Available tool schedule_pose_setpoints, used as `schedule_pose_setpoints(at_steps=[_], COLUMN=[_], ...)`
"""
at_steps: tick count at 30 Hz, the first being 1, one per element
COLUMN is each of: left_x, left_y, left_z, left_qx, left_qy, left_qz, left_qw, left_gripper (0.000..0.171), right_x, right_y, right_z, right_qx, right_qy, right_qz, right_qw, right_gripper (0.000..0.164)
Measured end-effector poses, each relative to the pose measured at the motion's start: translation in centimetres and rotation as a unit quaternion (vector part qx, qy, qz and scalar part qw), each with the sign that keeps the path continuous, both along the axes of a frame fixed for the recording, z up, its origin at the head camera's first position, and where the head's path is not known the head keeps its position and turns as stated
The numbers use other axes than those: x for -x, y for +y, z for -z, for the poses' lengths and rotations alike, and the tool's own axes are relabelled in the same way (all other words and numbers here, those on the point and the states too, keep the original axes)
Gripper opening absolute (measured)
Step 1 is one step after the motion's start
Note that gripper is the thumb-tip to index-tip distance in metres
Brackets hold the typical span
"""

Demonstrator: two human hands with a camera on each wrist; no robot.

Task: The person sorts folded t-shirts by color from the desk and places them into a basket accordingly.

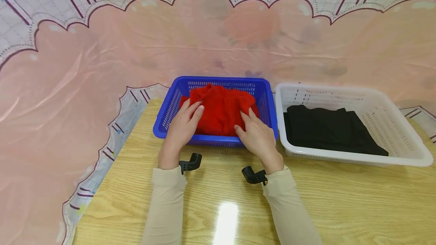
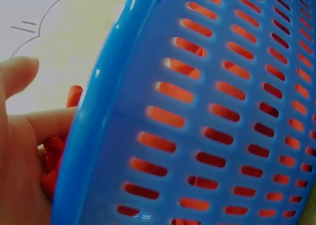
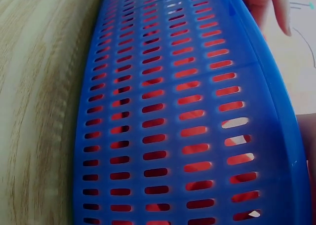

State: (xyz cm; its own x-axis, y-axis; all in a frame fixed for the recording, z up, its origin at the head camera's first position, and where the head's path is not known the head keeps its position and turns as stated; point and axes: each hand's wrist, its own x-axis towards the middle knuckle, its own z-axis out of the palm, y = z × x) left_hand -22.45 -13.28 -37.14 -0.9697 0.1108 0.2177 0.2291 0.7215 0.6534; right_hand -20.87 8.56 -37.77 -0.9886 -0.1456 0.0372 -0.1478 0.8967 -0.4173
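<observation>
A crumpled red cloth (image 1: 221,110) fills much of a blue plastic basket (image 1: 214,139) with slotted walls. My left hand (image 1: 184,124) reaches over the basket's near left rim, its fingers against the cloth and its thumb standing apart. On the other side, my right hand (image 1: 256,131) crosses the near right rim. Its fingertips touch the cloth's right part, partly under a fold, with the thumb spread away. The left wrist view shows the left thumb (image 2: 19,74) raised clear of the index finger; the basket wall hides the other fingertips.
To the right, a white basket (image 1: 357,158) stands close beside the blue one and holds folded black cloth (image 1: 320,129). Both are on a wooden table (image 1: 211,196). A pink patterned sheet (image 1: 204,48) hangs behind. A black wrist mount (image 1: 253,175) juts from the right cuff.
</observation>
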Motion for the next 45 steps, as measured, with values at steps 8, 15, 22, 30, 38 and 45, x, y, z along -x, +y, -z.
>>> schedule_pose_setpoints(at_steps=[8,15,22,30,38,45], left_x=[0.07,-0.11,-0.14,-0.06,0.0,-0.05], left_y=[-0.05,0.1,0.26,0.42,0.37,0.12], left_z=[0.0,-0.09,-0.01,0.25,0.42,0.61], left_qx=[-0.029,0.008,0.058,0.118,0.135,0.125], left_qy=[0.042,-0.009,-0.016,-0.016,-0.003,-0.033], left_qz=[-0.012,-0.022,-0.019,-0.024,-0.046,-0.036], left_qw=[0.9986,0.9997,0.998,0.9926,0.9897,0.9909], left_gripper=[0.054,0.06,0.06,0.061,0.071,0.065], right_x=[-0.08,-0.2,-0.36,-0.44,-0.46,-0.26], right_y=[-0.1,-0.19,-0.22,-0.08,0.13,0.21], right_z=[-0.19,-0.26,-0.24,-0.29,-0.24,-0.14], right_qx=[0.001,-0.003,-0.014,-0.004,0.029,0.053], right_qy=[-0.005,-0.013,-0.005,-0.011,-0.018,-0.018], right_qz=[-0.002,-0.005,-0.012,-0.004,0.0,-0.008], right_qw=[1.0,1.0,1.0,1.0,0.999,0.998], right_gripper=[0.057,0.058,0.062,0.063,0.06,0.056])
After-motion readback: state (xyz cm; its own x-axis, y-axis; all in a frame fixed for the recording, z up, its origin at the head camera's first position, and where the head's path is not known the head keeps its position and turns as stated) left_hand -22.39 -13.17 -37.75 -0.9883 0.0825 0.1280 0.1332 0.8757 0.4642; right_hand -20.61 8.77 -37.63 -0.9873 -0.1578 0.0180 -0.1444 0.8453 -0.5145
